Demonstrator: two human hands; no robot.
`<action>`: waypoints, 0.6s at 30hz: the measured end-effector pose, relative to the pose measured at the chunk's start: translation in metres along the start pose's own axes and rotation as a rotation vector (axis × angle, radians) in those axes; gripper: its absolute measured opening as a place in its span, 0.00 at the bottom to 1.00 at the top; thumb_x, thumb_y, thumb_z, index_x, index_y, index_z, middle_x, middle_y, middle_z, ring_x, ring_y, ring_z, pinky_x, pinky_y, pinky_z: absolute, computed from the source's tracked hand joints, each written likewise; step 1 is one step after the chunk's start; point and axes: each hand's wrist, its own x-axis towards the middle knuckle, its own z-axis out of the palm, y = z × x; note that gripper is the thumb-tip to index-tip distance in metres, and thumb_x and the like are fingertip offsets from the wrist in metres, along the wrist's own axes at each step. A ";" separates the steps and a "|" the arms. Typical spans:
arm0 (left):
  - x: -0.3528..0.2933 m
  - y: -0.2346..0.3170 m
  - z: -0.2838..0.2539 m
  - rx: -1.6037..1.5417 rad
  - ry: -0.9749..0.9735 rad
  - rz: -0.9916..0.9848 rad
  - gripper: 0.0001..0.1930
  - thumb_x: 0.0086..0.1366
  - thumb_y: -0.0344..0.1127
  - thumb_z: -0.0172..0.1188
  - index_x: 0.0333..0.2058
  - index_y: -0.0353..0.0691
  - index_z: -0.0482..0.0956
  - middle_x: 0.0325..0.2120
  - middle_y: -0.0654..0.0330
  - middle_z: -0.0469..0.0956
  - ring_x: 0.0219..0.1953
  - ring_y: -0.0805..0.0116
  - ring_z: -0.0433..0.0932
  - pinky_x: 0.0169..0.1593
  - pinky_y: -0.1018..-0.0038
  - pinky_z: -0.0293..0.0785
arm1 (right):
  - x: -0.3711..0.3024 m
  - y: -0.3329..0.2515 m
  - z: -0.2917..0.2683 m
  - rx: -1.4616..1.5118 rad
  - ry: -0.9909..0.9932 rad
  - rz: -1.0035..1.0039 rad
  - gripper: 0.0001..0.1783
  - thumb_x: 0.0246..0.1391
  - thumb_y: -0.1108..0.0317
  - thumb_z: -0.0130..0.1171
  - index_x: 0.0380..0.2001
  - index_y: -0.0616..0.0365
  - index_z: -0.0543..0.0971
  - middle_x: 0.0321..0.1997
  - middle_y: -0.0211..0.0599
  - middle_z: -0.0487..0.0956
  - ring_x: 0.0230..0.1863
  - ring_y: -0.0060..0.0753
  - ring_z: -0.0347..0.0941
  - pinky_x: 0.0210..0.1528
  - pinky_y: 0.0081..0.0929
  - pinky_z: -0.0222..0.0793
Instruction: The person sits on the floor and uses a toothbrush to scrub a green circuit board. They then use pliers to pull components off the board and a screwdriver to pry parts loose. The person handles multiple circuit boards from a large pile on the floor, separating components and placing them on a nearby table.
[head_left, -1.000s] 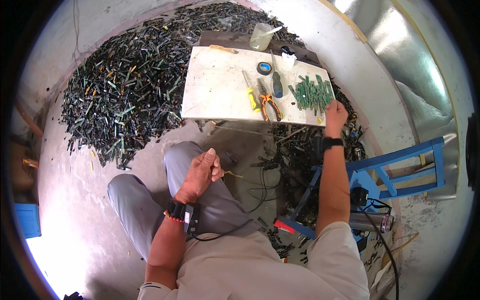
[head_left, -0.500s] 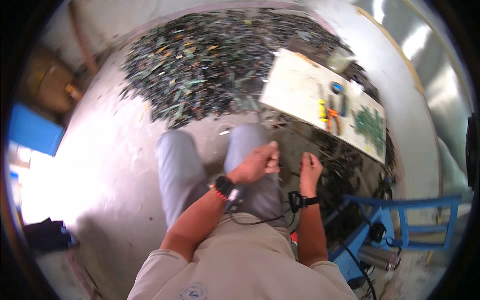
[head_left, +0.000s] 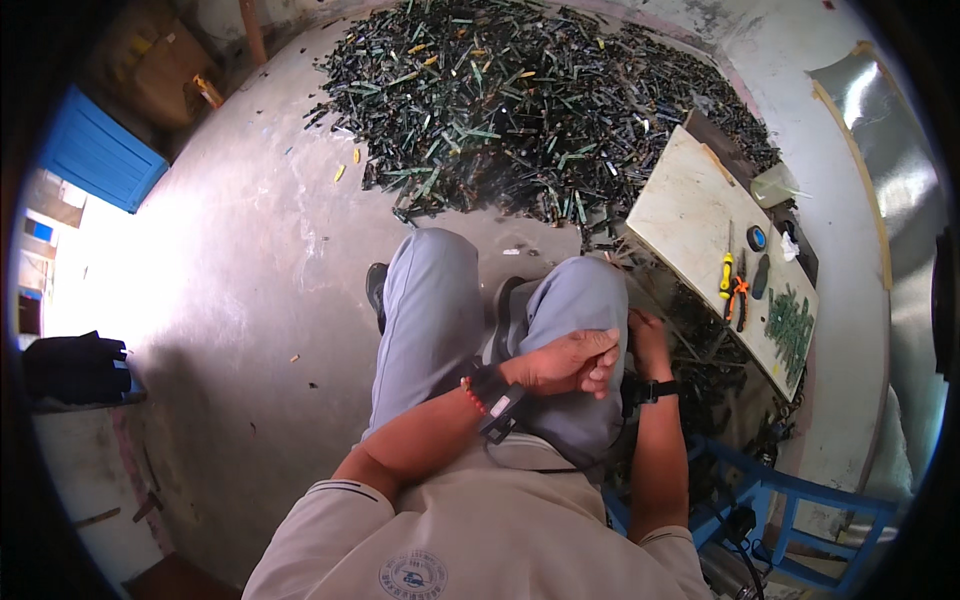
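Note:
My left hand (head_left: 572, 362) hangs over my right thigh, its fingers curled and pressed together; whatever is in them, if anything, is hidden. Beside my right knee, my right hand (head_left: 648, 342) is closed too, slightly blurred and partly behind the knee. Both wrists wear black straps with small devices. To the right, a pale board (head_left: 660, 215) bears a yellow-handled screwdriver (head_left: 726, 275), orange-handled pliers (head_left: 738, 295), a dark-handled tool (head_left: 762, 277), a roll of tape (head_left: 756, 238) and a small heap of green strips (head_left: 790, 330). Neither hand touches these.
A large heap of dark and green strip-like pieces (head_left: 500, 120) covers the floor ahead. A blue chair frame (head_left: 800, 510) stands at the lower right, with cables near it. At the left are a blue panel (head_left: 100, 150) and dark cloth (head_left: 75, 365). A clear container (head_left: 775, 185) sits behind the board.
The view has swung left, so the board and heap sit farther right. My hands have come closer together in view, the right one now beside the knee. Both stay closed.

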 end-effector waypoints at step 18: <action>-0.038 0.033 -0.019 -0.125 0.090 -0.062 0.25 0.75 0.54 0.40 0.28 0.39 0.67 0.21 0.65 0.65 0.23 0.74 0.66 0.28 0.78 0.66 | 0.188 0.048 0.136 -0.401 -0.463 0.226 0.13 0.57 0.59 0.59 0.35 0.59 0.80 0.27 0.28 0.78 0.25 0.18 0.71 0.26 0.19 0.67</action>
